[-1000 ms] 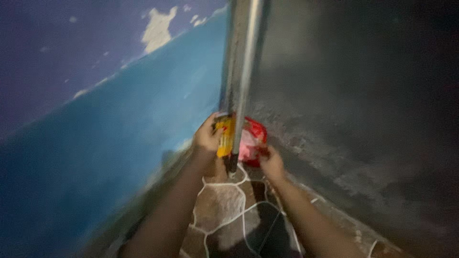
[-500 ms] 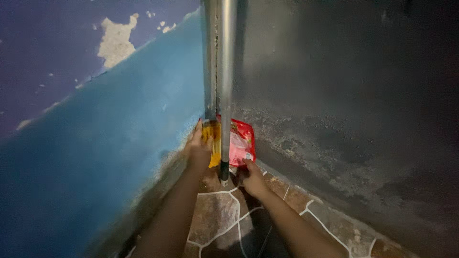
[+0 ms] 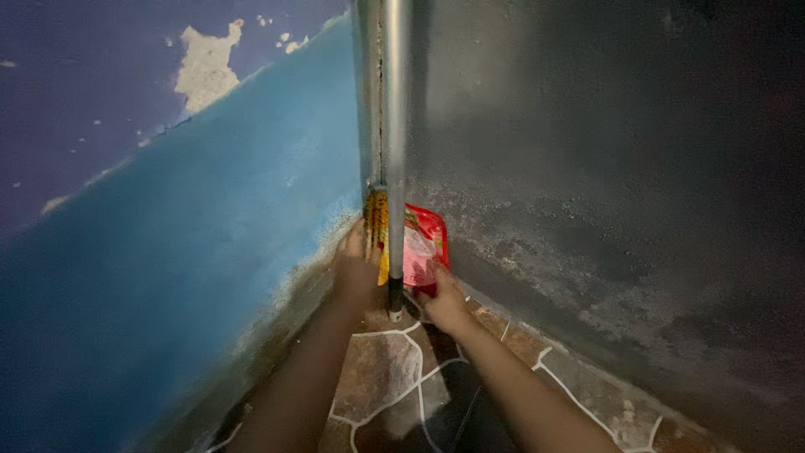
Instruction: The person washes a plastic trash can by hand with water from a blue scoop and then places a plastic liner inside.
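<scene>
Red and yellow plastic packet (image 3: 422, 245), likely light, soft and crinkly, wedged in the wall corner behind a metal pole (image 3: 394, 159). Left hand (image 3: 354, 270) pressed against its yellow edge, right hand (image 3: 443, 299) pinching the lower corner. Best gripped by edges; pole obstructs. Stone-patterned floor (image 3: 381, 369) below.

Two bare forearms — no sleeves, no gloves, nothing worn at the wrists.

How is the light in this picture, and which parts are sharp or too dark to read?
Head view: dim, lit mostly near the corner; the metal pole shows a bright streak; the red packet and both hands are fairly sharp; the right-side grey wall fades into darkness.
</scene>
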